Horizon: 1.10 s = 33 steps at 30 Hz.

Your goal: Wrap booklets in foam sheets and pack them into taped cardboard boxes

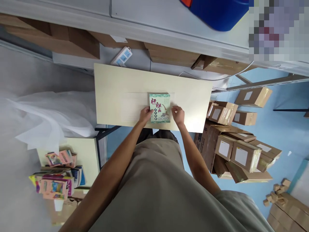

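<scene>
A pale green book (159, 108) with red and dark Chinese lettering lies cover up near the front of a cream tabletop (111, 96). My left hand (145, 115) is closed at the book's left edge, its thumb over the cover. Just off the right edge is my right hand (178, 114), with its fingers curled in a pinch. Anything between those fingers is too small to make out. A faint whitish sheet (135, 104) lies flat on the tabletop, partly under the book.
A power strip (122, 56) lies behind the tabletop. White sheeting (70, 112) and stacked colourful books (56, 183) are at the left. Cardboard boxes (245, 156) are piled on the right. A grey shelf edge (145, 27) crosses above, carrying a blue container (217, 14).
</scene>
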### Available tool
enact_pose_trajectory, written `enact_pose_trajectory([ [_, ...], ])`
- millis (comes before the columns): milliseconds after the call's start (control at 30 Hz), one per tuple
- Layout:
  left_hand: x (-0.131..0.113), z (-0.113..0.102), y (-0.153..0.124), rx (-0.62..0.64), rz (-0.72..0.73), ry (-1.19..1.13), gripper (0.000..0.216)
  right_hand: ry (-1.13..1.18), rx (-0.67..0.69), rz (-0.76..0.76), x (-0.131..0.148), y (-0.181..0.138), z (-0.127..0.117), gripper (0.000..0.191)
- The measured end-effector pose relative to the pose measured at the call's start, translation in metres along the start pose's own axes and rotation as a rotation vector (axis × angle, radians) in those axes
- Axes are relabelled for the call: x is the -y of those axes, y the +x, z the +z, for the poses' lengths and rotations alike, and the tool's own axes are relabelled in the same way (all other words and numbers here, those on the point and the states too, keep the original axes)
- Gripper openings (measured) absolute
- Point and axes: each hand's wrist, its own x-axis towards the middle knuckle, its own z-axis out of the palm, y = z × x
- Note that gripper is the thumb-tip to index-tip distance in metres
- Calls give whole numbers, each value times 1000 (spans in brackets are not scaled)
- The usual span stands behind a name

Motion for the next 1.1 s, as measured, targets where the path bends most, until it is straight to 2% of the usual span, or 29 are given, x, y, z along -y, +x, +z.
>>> enact_pose_trajectory([
  [100,-3,-6,3,29,-17,-66,50,-84,-110,129,-4,-2,-3,35],
  [200,-7,-11,4,51,-36,-87,55,-113,-84,230,-3,0,6,27],
  [267,-9,-12,2,31,-36,-77,57,-102,-67,219,-1,3,14,19],
  [400,-10,-6,-3,-30,-14,-24,56,-34,-116,162,-4,2,19,16],
  [600,-10,17,-6,-7,9,29,52,43,-181,196,-25,-11,-7,29],
  [733,-14,28,-7,19,7,107,45,41,-172,212,-29,-20,-23,35],
  [900,-22,25,-5,-8,68,197,38,12,-185,158,-12,-31,-19,37],
  [1000,-27,20,-3,-23,46,213,37,-8,-222,35,7,-39,-7,35],
  [1100,-29,17,-1,-32,25,256,34,-6,-177,-53,27,-45,9,29],
])
